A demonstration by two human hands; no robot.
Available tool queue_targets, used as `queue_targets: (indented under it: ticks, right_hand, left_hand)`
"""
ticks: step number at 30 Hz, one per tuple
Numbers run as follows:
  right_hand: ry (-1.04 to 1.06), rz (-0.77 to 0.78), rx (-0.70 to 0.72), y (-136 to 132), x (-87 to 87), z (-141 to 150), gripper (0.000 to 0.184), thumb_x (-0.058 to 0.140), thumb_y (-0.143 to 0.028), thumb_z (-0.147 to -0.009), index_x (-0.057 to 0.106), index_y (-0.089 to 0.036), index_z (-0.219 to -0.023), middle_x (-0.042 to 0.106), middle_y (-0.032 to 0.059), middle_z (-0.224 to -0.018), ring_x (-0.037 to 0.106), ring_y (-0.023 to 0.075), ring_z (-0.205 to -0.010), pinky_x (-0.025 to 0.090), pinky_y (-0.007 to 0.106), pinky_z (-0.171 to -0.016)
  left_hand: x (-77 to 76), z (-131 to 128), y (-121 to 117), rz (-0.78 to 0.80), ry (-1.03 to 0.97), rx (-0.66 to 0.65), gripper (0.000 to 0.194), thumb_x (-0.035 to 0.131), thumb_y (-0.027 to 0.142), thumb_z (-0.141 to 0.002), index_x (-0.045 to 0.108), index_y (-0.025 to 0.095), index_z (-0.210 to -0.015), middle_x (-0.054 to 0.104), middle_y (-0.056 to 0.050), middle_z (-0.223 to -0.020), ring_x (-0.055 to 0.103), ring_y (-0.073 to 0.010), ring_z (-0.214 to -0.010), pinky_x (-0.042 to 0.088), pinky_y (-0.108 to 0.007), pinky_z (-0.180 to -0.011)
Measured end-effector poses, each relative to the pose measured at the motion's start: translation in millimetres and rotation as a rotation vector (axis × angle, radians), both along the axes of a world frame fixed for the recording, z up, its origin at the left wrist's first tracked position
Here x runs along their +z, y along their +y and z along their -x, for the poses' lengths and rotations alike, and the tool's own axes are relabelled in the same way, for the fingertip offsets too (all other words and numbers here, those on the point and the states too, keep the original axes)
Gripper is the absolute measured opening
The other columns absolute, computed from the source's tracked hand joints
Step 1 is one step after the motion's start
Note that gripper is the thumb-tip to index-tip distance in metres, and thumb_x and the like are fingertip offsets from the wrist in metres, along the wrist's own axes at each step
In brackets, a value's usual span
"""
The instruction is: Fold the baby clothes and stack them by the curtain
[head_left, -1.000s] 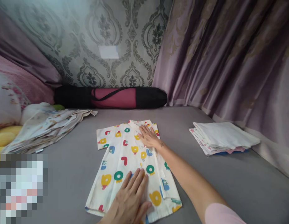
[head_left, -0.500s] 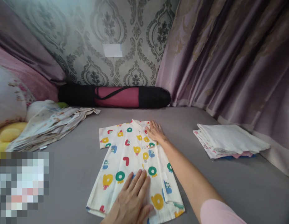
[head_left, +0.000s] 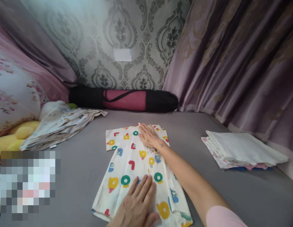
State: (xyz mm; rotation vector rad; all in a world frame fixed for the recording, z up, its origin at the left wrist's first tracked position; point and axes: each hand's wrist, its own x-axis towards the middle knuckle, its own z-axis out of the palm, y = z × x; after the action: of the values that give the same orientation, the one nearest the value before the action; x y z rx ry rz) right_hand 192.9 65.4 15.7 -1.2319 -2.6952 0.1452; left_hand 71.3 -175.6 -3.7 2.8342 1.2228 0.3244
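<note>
A small white short-sleeved shirt (head_left: 127, 157) with colourful letter-like prints lies spread on the grey bed surface (head_left: 75, 176), collar pointing away from me. My left hand (head_left: 139, 198) rests flat on the lower front of the shirt, fingers stretched out. Across the collar and upper chest lies my right hand (head_left: 149, 136), palm down with its fingers extended, hiding most of the collar. Neither hand grips the cloth. The right side of the shirt shows an overlapping front edge, partly behind my right forearm.
Folded white cloths (head_left: 243, 149) are stacked at the right. On the left lie folded patterned clothes (head_left: 63, 126), a yellow plush (head_left: 18, 135) and a floral pillow (head_left: 16, 91). A black and maroon roll bag (head_left: 125, 100) runs along the wall. The lower left is pixelated.
My right hand has slid left from the right shoulder onto the collar. My left hand stays flat on the lower shirt. The whole view has shifted slightly.
</note>
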Motion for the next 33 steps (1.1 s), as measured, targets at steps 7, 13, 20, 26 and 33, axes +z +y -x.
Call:
queue_targets:
  ticks: [7, 13, 20, 26, 33]
  right_hand:
    - [-0.031, 0.110, 0.026, 24, -13.5, 13, 0.065, 0.014, -0.046, -0.098, 0.023, -0.008, -0.150, 0.018, 0.0095, -0.158, 0.010, 0.0188, -0.146, 0.005, 0.039, -0.118]
    - [0.034, 0.182, 0.015, 24, -9.1, 11, 0.063, 0.015, -0.043, -0.097, 0.025, -0.012, -0.150, 0.019, 0.0067, -0.158, 0.012, 0.0169, -0.146, 0.007, 0.038, -0.118]
    - [0.120, 0.137, -0.125, -4, 3.4, -17, 0.061, 0.015, -0.040, -0.097, 0.024, -0.012, -0.151, 0.019, 0.0078, -0.158, 0.011, 0.0182, -0.146, 0.009, 0.038, -0.118]
    - [0.017, 0.072, -0.231, -26, -8.3, -40, 0.062, 0.019, -0.039, -0.097, 0.024, -0.007, -0.150, 0.015, 0.0119, -0.158, 0.006, 0.0207, -0.146, 0.003, 0.040, -0.118]
    - [0.030, 0.133, -0.310, -32, -19.6, -31, 0.065, 0.016, -0.045, -0.097, 0.025, -0.008, -0.149, 0.018, 0.0108, -0.158, 0.010, 0.0208, -0.146, 0.001, 0.042, -0.117]
  left_hand:
    - [-8.8, 2, 0, -0.073, -0.024, -0.017, 0.079, 0.035, 0.057, -0.094, 0.006, 0.014, -0.153, 0.037, -0.015, -0.149, 0.035, -0.0307, -0.138, 0.030, -0.045, -0.111]
    - [8.6, 1, -4, 0.120, -0.033, -0.010, 0.077, 0.036, 0.056, -0.093, 0.006, 0.018, -0.153, 0.027, -0.014, -0.154, 0.028, -0.0320, -0.141, 0.027, -0.051, -0.113]
    - [25.1, 0, -9, 0.139, -0.037, 0.025, 0.069, 0.035, 0.051, -0.096, 0.015, 0.018, -0.152, 0.025, -0.012, -0.155, 0.024, -0.0293, -0.143, 0.029, -0.050, -0.113]
    - [25.3, -2, -12, 0.157, -0.054, 0.045, 0.067, 0.035, 0.050, -0.096, 0.016, 0.018, -0.152, 0.023, -0.012, -0.156, 0.021, -0.0282, -0.144, 0.025, -0.050, -0.115]
    - [25.7, 0, -11, 0.186, -0.058, 0.032, 0.071, 0.035, 0.054, -0.095, 0.019, 0.015, -0.151, 0.024, -0.015, -0.156, 0.019, -0.0295, -0.144, 0.023, -0.051, -0.115]
